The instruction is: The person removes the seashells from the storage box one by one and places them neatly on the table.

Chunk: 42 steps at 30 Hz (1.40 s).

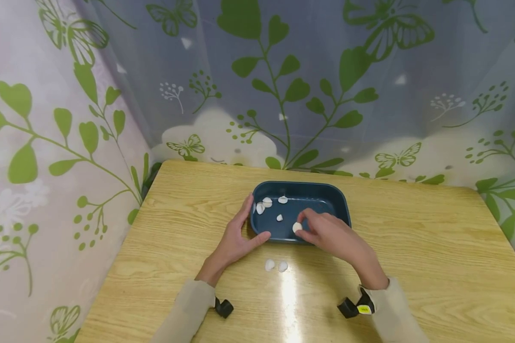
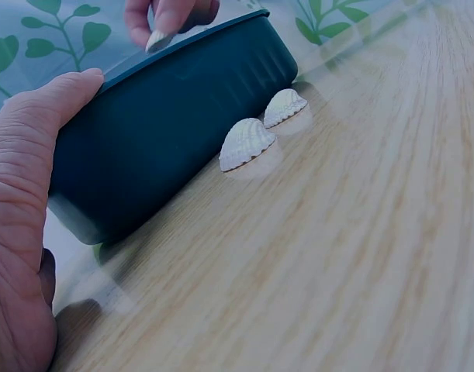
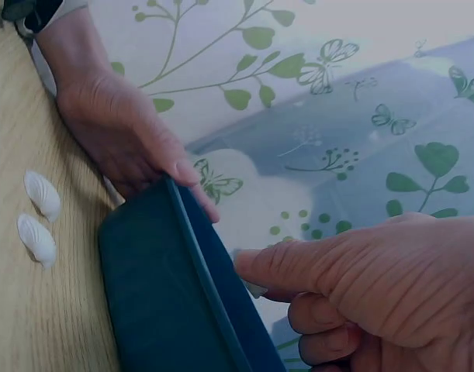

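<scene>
A dark blue-green rectangular box (image 1: 326, 206) with rounded corners stands on the wooden table. My left hand (image 1: 236, 238) holds its left end, thumb at the front rim and fingers along the left side. Between thumb and index finger my right hand (image 1: 332, 237) pinches a white seashell (image 1: 297, 227), over the box's front right part. Several white shells lie inside, among them a pair (image 1: 263, 205) at the left and a small one (image 1: 279, 217) near the middle. In front of the box, two ribbed shells (image 2: 248, 143) rest on the table side by side.
The wooden table (image 1: 412, 238) reaches back to a curtain (image 1: 309, 95) printed with green leaves and butterflies, which also hangs along the left. A black wrist device (image 1: 355, 305) sits at the right cuff, another (image 1: 224, 308) at the left.
</scene>
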{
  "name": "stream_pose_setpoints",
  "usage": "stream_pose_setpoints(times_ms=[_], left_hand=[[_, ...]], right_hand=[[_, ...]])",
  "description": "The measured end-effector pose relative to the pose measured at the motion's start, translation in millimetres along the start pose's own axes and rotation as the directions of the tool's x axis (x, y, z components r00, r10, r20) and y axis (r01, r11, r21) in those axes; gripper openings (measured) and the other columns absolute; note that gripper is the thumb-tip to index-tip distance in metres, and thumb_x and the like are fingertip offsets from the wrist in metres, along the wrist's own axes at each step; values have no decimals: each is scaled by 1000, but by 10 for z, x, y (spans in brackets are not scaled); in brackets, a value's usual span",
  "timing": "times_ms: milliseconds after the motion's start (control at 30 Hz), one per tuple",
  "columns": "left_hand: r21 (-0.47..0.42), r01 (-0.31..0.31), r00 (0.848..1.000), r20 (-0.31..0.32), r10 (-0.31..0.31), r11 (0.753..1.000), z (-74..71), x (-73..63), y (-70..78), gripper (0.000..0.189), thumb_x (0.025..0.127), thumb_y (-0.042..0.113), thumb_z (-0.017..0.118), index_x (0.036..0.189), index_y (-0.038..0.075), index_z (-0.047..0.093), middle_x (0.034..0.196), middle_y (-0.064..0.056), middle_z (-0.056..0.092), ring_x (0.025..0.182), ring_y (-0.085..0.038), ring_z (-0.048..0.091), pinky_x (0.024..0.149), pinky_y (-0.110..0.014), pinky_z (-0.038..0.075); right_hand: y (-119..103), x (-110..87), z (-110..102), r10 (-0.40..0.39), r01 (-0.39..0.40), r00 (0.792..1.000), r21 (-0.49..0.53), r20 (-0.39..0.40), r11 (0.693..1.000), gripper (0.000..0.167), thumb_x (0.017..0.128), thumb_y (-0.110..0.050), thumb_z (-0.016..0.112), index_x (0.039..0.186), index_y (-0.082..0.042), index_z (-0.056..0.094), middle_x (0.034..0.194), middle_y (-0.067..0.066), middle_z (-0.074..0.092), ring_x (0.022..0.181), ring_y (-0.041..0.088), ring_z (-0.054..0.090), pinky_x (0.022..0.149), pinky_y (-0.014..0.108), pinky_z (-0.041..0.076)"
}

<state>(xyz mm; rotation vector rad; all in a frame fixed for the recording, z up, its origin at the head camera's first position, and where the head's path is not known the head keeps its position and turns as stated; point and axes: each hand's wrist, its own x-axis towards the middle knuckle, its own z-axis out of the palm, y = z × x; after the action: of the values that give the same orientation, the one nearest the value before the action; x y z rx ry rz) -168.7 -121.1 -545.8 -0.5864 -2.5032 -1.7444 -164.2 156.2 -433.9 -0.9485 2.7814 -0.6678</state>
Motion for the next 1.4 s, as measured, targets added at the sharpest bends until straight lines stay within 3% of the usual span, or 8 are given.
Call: stream_pose_setpoints(times_ms=[167,333,500,700,933,1400], left_hand=[[-11,4,1000,-6,-4,1000,3,-7,54,106,91,19,82,169,20,11,175,-4,12,161,-18,12,128,-52,19],[-44,11,1000,0,-11,999,-41,-29,274,103,91,13,81,168,7,13,174,-8,12,161,-26,12,128,-54,17],[-39,12,1000,6,-12,999,-78,-43,415,101,91,14,81,167,4,15,174,-17,15,160,-30,14,127,-57,19],[-45,20,1000,4,-20,999,-80,-44,424,102,91,16,82,167,5,16,174,-17,15,160,-29,14,127,-58,18],[-37,33,999,9,-33,999,-92,-61,455,100,93,18,81,168,7,15,174,-16,14,160,-26,14,128,-54,18],[-43,28,1000,10,-28,999,-97,-53,454,100,92,17,81,168,6,15,174,-16,15,160,-27,14,128,-55,18]], right_hand=[[-82,-124,-3,15,-15,1000,26,6,1000,24,101,-23,72,117,-8,64,64,-12,44,51,1,36,49,21,34],[-125,-206,23,2,-2,1000,28,12,1000,24,101,-23,72,117,-7,64,63,-12,42,51,0,33,48,21,30],[-150,-271,64,-20,19,1000,45,20,999,22,101,-21,72,115,-7,63,62,-14,40,52,-2,33,49,19,30],[-190,-350,129,-26,23,999,70,40,997,19,102,-20,70,114,-8,62,63,-16,42,53,-3,34,51,19,34],[-229,-436,233,-93,93,995,7,22,996,21,99,-19,74,113,-8,63,61,-16,41,52,-4,33,49,18,34],[-170,-479,447,-31,28,996,41,86,999,15,100,-19,73,109,-10,65,61,-17,43,55,-4,35,51,20,37]])
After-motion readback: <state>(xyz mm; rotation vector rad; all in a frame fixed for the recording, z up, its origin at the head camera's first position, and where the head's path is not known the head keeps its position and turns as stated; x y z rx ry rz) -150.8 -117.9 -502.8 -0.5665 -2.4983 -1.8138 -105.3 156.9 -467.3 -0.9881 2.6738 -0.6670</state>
